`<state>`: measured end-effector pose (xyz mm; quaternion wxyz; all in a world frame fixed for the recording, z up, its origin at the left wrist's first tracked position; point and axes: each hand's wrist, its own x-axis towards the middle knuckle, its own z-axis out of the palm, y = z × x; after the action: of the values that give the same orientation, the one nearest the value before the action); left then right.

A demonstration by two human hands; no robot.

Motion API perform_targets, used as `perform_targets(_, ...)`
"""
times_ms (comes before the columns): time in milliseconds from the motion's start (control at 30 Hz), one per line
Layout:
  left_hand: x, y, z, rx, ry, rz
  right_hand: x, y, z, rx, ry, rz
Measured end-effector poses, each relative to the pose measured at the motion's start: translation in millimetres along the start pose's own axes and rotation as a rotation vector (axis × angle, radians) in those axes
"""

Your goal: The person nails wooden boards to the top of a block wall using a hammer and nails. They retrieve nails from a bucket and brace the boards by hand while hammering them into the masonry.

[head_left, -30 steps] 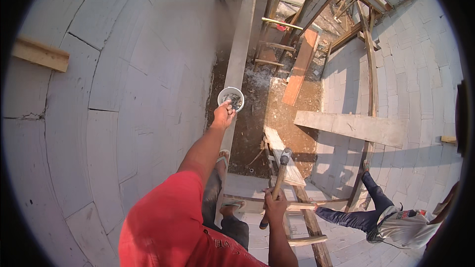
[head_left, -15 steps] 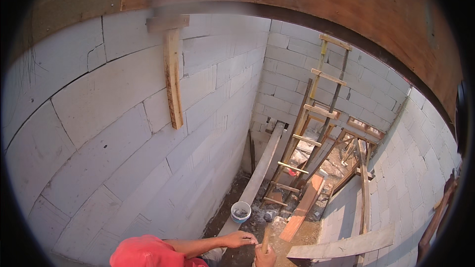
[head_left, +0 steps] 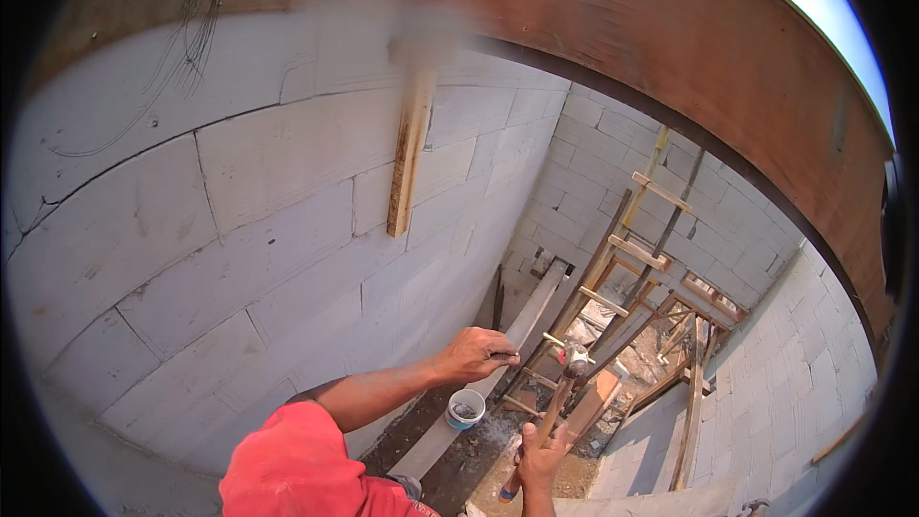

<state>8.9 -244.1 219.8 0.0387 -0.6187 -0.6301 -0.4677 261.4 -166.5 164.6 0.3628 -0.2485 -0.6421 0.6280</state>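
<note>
My right hand (head_left: 542,460) is wrapped round the wooden handle of a hammer (head_left: 555,405). The hammer is held upright, its metal head at the top. To its left, my left hand (head_left: 476,354) is raised with the fingers pinched together; whatever is between them is too small to make out. A red sleeve covers the upper part of my left arm. Below that hand, a small white bucket (head_left: 461,420) with dark contents stands on a long narrow plank (head_left: 433,450). A wooden batten (head_left: 412,168) hangs down the block wall ahead, its top blurred.
A brown wooden board (head_left: 651,29) spans overhead. Grey block walls (head_left: 278,220) stand left, behind and right. A wooden ladder (head_left: 637,249) leans at the far wall, near door-like timber frames (head_left: 704,325). Thin wires (head_left: 199,24) dangle at upper left. Rubble lies far below.
Both hands have risen and drawn apart, the left one higher. The hammer has come up so its head shows clearly. My view has tilted and shifted, bringing sky in at upper right.
</note>
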Motion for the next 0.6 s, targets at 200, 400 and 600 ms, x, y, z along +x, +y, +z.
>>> perform_targets(200,231.7,-44.0,-245.8,-0.177,1.088,0.111,79.1,-70.1,1.4,0.032,-0.05,-0.296)
perform_targets(400,312.0,-95.0,-428.6,0.362,1.449,-0.145,179.9,-169.7,86.5,-0.053,-0.174,-0.6)
perform_targets(600,327.2,-100.2,-387.4,0.094,1.367,-0.192,244.4,-252.9,155.8,-0.363,-0.097,-0.825)
